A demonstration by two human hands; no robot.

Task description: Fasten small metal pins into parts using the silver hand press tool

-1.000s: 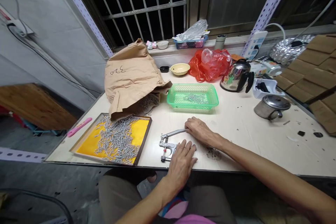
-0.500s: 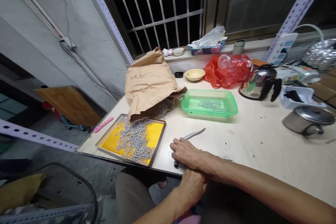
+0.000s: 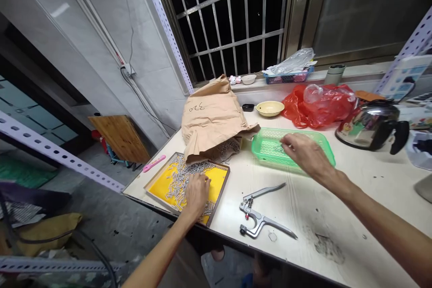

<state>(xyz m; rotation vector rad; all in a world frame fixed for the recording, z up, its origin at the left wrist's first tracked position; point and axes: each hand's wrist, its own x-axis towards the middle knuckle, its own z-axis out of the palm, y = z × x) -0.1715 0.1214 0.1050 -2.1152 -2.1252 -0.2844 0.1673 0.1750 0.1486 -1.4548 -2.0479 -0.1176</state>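
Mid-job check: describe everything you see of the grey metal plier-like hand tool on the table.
The grey metal plier-like hand tool has two tapering handles spread apart, a dark coiled spring, a curved frame, a small red part and a black knob. A gap between these last two shows it open. It lies on the pale tabletop, handles toward the picture's right, touching nothing else visible.

The left hand is at the small metal pieces in the yellow-bottomed tray. The right hand is above the green basket. Pliers lie open on the table, near the tray, below a paper bag.
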